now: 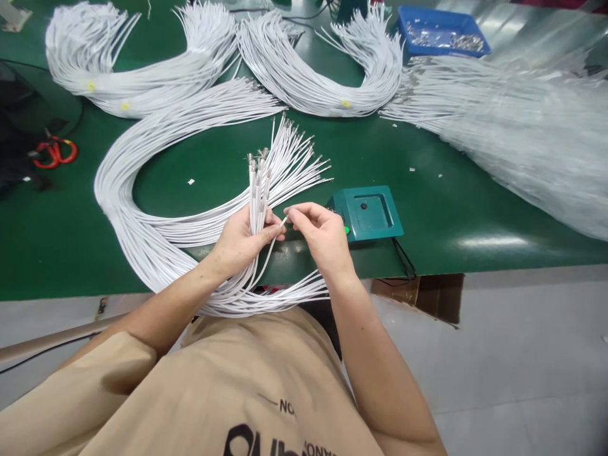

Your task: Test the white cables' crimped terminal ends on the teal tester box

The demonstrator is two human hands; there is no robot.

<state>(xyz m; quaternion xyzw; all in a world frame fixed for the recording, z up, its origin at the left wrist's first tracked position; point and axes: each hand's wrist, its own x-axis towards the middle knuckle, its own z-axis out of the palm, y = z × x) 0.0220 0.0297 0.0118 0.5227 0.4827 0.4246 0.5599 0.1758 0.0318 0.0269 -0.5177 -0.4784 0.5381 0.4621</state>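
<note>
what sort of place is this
Probably a cable workshop: white wire bundles cover a green bench, a blue tray holds metal parts, left hand grips a wire bunch, right hand pinches one wire.

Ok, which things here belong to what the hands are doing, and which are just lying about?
In hand: left hand gripping the cable bunch; right hand pinching one cable end.
Lying about: teal box by the right hand, red scissors, blue tray of metal parts, banded cable bundles at the back.

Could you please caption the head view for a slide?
Left hand grips a white cable bunch; right hand pinches one cable end.
</note>
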